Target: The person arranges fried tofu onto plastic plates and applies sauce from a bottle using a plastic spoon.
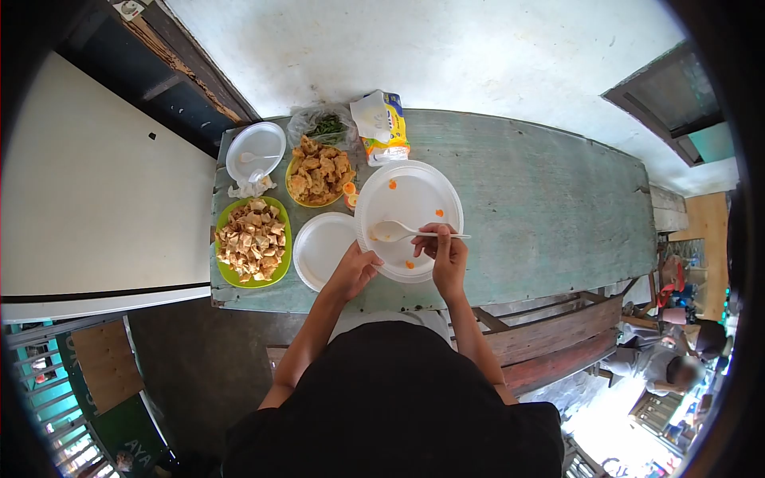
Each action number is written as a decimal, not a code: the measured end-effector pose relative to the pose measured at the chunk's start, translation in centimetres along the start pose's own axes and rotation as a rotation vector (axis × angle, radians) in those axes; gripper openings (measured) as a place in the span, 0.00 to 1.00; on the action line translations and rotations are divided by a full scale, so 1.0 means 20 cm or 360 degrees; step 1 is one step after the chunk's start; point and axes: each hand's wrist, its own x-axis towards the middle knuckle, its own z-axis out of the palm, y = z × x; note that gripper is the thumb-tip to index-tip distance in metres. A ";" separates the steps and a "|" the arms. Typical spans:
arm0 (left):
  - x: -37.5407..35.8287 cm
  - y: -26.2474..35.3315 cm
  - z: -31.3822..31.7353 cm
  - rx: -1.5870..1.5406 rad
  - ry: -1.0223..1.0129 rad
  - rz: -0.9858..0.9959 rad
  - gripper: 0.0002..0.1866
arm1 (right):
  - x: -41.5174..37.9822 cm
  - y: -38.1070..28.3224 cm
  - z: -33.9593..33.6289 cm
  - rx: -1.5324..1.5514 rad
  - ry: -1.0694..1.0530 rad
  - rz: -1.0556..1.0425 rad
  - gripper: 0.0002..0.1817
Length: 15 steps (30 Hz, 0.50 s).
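My left hand [356,269] grips the near-left rim of a round white plate [414,179], thumb over the edge. Several small orange sauce spots dot its surface. In my right hand [448,256] is a white plastic spoon [390,232], held by its handle, with its bowl over the plate's left part. A second white plate [312,253] lies flat just left of my left hand. Small containers with orange sauce [350,190] stand beside the held plate, near a yellow plate [293,190] heaped with golden fried pieces [321,169].
On the green-painted table [550,215], a green plate [280,272] holds folded, crisp-looking pieces. Behind it sit a white bowl [255,141] with a spoon, crumpled plastic, a bag of green leaves [328,127] and a yellow-blue package [386,131]. A wooden bench [550,334] stands right.
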 end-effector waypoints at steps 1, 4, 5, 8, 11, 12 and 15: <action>0.00 0.00 0.00 0.0000 0.0002 0.0001 0.35 | -0.01 0.00 0.01 0.0017 -0.0045 0.0026 0.23; -0.01 0.01 0.01 -0.0016 -0.0034 0.0010 0.35 | 0.00 0.02 0.00 -0.0019 -0.0017 0.0017 0.22; -0.01 0.01 0.02 -0.0022 -0.0022 0.0013 0.35 | 0.01 0.04 -0.02 -0.0021 0.0017 0.0001 0.22; -0.02 0.00 -0.01 -0.0041 -0.0007 0.0030 0.36 | 0.05 0.06 -0.08 0.0024 0.0178 -0.0027 0.22; -0.02 -0.01 -0.02 -0.0051 -0.0009 0.0030 0.36 | 0.05 0.04 -0.10 0.0045 0.0224 -0.0059 0.22; -0.02 -0.01 -0.02 -0.0050 -0.0006 0.0020 0.36 | 0.04 0.04 -0.10 0.0044 0.0230 -0.0060 0.22; -0.01 0.00 0.00 -0.0040 -0.0016 0.0031 0.36 | 0.00 0.01 -0.05 -0.0058 0.0099 -0.0038 0.22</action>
